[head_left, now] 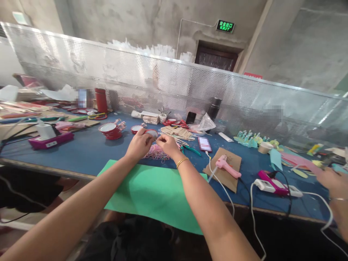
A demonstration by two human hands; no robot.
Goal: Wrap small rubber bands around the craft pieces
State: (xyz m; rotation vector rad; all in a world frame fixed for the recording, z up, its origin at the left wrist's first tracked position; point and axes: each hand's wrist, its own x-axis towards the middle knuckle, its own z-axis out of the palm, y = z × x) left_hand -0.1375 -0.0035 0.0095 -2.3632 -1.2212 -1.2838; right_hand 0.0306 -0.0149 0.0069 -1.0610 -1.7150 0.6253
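Observation:
My left hand (138, 144) and my right hand (167, 145) meet over the table, fingers of both closed in a pinch. What they pinch is too small to make out. A red-rimmed round piece with a white inside (152, 133) shows right at the left fingertips; whether that hand grips it is unclear. Below both hands lies a heap of thin pink and pastel loops (157, 153). Across my lap and the table edge spreads a green sheet (154, 195). Left of my hands stands a larger red roll with a white top (110, 132).
Wooden sticks (178, 132) and teal-handled pliers (193, 150) lie past my right hand. A pink glue gun (227, 166) rests on cardboard (236, 157), its cable trailing. Purple power strips (51, 140) sit at both sides. Another person's hand (335, 185) is at the far right.

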